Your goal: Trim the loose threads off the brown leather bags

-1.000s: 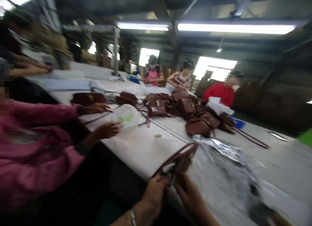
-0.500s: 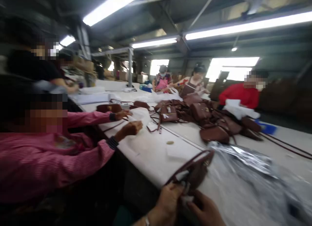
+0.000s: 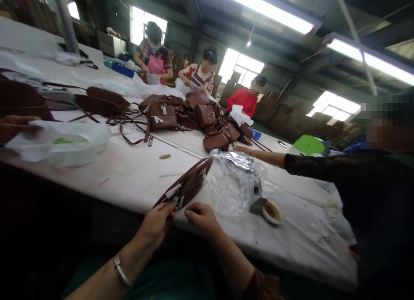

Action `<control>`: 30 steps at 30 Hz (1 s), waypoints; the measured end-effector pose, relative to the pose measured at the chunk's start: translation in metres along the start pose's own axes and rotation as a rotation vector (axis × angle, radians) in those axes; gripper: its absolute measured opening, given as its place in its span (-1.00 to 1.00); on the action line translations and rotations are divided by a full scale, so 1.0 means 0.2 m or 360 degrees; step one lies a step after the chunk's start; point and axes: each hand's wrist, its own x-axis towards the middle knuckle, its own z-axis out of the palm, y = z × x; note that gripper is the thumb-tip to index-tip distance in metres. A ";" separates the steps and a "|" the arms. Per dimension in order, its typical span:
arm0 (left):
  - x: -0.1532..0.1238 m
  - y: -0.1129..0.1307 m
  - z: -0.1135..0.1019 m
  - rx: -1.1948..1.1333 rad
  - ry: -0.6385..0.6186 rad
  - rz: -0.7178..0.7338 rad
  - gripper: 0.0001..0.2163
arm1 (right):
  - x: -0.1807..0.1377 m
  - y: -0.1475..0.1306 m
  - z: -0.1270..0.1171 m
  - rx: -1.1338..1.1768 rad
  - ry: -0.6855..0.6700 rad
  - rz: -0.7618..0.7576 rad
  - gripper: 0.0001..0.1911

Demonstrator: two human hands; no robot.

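Observation:
A small brown handbag (image 3: 190,184) with a strap lies at the near edge of the white table (image 3: 136,179). My left hand (image 3: 157,221), with a bracelet on its wrist, pinches the bag's near end, where a white tag and a metal part show. My right hand (image 3: 201,216) sits just to the right of it, fingers curled together beside the bag's end; what it holds is hidden.
A clear plastic bag heap (image 3: 233,179) lies right of the handbag, with a tape roll (image 3: 271,211) beside it. A pile of brown bags (image 3: 200,118) fills the table's middle. A person in black reaches in from the right (image 3: 265,156). Other workers sit across and at left.
The view has swung right and down. The person in pink has left the view and a person in black now shows at right. My hands stay on the handbag's near end.

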 end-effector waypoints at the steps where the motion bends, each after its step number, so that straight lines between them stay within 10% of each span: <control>1: 0.00 0.00 0.00 0.0007 0.0002 0.0004 -0.80 | 0.00 -0.01 0.00 0.0087 0.0007 0.0038 -0.87; 8: -0.01 0.01 0.01 0.0017 -0.0027 0.0018 -0.72 | 0.05 -0.07 0.10 0.0571 0.0103 0.0198 -0.82; 30: -0.01 -0.01 -0.01 0.0063 -0.0113 0.0100 -0.67 | 0.11 -0.19 0.16 -0.0491 0.0366 -0.0010 -0.85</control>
